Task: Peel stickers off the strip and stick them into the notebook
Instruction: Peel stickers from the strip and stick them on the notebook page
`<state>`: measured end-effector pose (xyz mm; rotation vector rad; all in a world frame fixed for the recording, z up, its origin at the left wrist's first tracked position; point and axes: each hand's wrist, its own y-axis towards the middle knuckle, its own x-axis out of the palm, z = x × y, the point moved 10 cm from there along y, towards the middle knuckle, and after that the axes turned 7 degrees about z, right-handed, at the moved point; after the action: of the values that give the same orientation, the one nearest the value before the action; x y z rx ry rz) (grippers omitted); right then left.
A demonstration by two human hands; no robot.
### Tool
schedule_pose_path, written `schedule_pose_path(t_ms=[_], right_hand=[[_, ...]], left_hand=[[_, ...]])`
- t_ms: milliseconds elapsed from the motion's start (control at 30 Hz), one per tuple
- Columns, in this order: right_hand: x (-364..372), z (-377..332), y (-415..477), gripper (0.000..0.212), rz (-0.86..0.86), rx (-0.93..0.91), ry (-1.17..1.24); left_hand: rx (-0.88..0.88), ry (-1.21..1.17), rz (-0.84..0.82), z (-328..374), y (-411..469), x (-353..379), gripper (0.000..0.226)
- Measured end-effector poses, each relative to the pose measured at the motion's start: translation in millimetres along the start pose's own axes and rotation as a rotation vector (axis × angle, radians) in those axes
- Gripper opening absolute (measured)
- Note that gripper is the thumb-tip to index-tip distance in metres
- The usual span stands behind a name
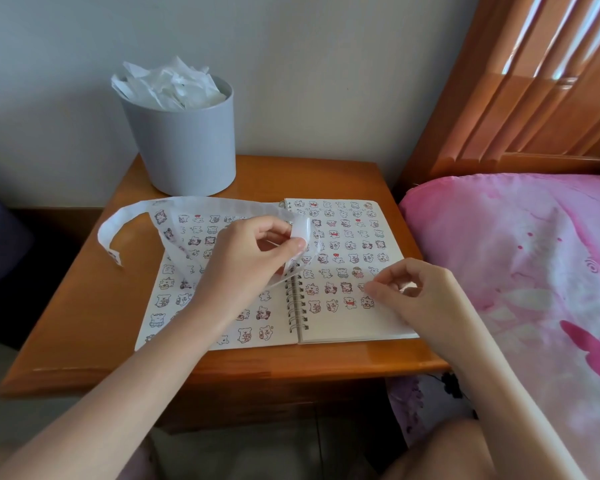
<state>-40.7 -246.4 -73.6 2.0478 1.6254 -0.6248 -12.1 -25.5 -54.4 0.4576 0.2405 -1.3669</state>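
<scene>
Orange-brown wood of the desk (84, 306), with the notebook (343, 327) spread open on it, spiral binding down the middle. Both pages covered in rows of small cartoon stickers, with plain paper along the near edge of the right page.

Gripped the strip (201, 204) in the left hand (253, 258) above the binding, thumb and curled fingers pinching its translucent end. Ran from there along the notebook's far edge, then looped out over the desk to the left, loose end curling down near the notebook's left side.

Held the right hand (413, 292) at the right page, fingers curled and tips drawn together beside the nearest sticker rows. Could not tell whether a sticker was pinched there.

At the desk's far side, a grey bin (184, 143) stuffed with crumpled white paper (170, 84). Just right of the desk, a bed (516, 254) in pink cover, with a wooden headboard (534, 81) beyond.
</scene>
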Motion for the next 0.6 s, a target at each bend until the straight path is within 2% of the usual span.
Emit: schedule_pose_path(t_ms=[300,433,600], right_hand=[[-1.9,1.4,0.3,0.012,0.036,-0.018,-0.019],[5.1,-1.0,-3.0,0.017,-0.044,-0.013,0.025],[0.9,-0.5,-1.7,0.008,-0.017,-0.052,-0.010]], left_hand=[[-0.041,-0.171,-0.005,8.2,-0.9,-5.0,0.006],[-0.094,-0.275,-0.036,8.0,-2.2,-3.0,0.009],[-0.145,-0.356,-0.065,3.0,-1.8,-0.9,0.015]])
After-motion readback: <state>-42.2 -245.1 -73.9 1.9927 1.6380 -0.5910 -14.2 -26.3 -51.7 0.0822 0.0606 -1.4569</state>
